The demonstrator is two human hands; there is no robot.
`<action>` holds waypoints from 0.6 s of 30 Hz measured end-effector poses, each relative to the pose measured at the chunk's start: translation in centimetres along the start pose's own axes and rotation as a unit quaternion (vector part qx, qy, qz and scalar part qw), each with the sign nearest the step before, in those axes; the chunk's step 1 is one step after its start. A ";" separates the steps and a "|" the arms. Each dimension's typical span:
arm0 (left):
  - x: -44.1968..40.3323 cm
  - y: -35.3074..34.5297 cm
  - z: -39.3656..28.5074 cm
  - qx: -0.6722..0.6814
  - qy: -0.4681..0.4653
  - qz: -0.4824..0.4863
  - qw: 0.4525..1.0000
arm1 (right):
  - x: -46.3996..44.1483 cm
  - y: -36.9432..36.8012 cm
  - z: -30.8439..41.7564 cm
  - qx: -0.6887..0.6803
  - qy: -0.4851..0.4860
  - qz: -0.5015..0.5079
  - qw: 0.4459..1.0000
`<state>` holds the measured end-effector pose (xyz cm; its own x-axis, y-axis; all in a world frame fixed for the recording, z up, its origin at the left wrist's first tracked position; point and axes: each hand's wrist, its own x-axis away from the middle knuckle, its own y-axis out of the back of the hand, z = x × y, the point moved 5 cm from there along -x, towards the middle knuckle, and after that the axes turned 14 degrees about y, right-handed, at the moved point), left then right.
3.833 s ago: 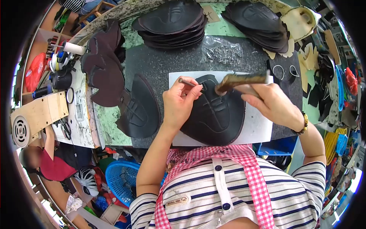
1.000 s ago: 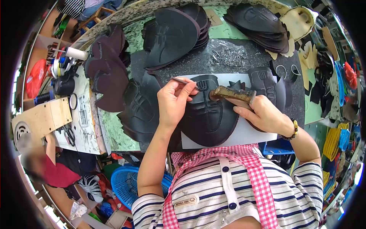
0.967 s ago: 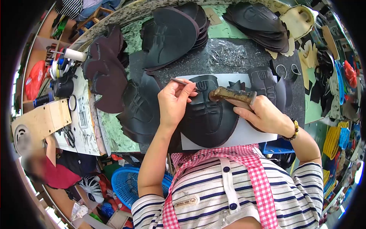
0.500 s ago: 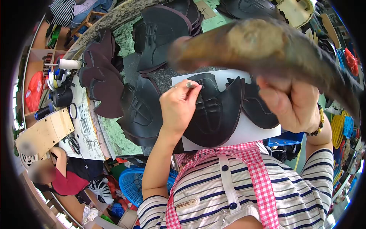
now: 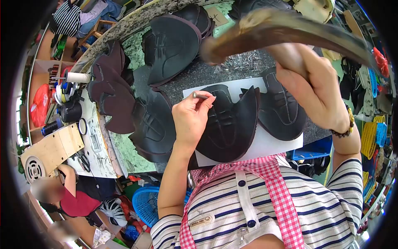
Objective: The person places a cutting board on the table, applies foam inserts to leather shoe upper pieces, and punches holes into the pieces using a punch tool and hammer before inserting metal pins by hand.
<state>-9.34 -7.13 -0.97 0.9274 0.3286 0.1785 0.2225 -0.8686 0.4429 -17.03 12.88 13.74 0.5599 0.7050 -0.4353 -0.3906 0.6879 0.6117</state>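
My left hand pinches a thin metal punch between thumb and fingertips, over the upper left part of a dark leather shoe upper. The punch is tilted; whether its tip touches the leather is hidden by my fingers. My right hand is wrapped round a long, curved brown horn-like club, raised above the work and blurred by motion. A second leather upper lies to the right, beneath my right hand. White board is under both pieces.
Stacks of leather uppers lie behind, with more pieces on the left. A thread spool, scissors and a blue basket are farther left. Another person sits at lower left.
The club has risen away from me and turned, with my right hand moving up. My left hand has shifted slightly left, and more of the punch shows. The view has shifted a little.
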 end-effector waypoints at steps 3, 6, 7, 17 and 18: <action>0.4 -0.1 -1.5 -0.103 -0.083 -0.036 0.991 | 1.0 -4.0 -1.1 0.056 0.036 0.233 0.970; -0.1 -0.3 0.3 0.093 0.063 0.016 0.994 | 4.9 -0.5 -5.0 0.042 -0.111 0.102 0.988; -0.2 -0.1 0.0 0.155 0.103 0.033 0.982 | 6.9 1.4 -5.8 0.040 -0.184 0.064 0.980; -4.4 -14.1 -6.1 0.192 0.037 0.185 0.963 | 14.8 3.4 -7.4 0.047 -0.273 0.072 0.958; -4.4 -14.0 -6.2 0.159 0.034 0.187 0.969 | 14.9 3.6 -7.7 0.042 -0.273 0.072 0.958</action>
<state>-18.38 5.88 -2.55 0.9417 -0.0180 0.3358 -0.0347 -0.9984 0.0438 -15.67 27.20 4.37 0.8132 0.5795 0.0538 -0.4441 0.5582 0.7009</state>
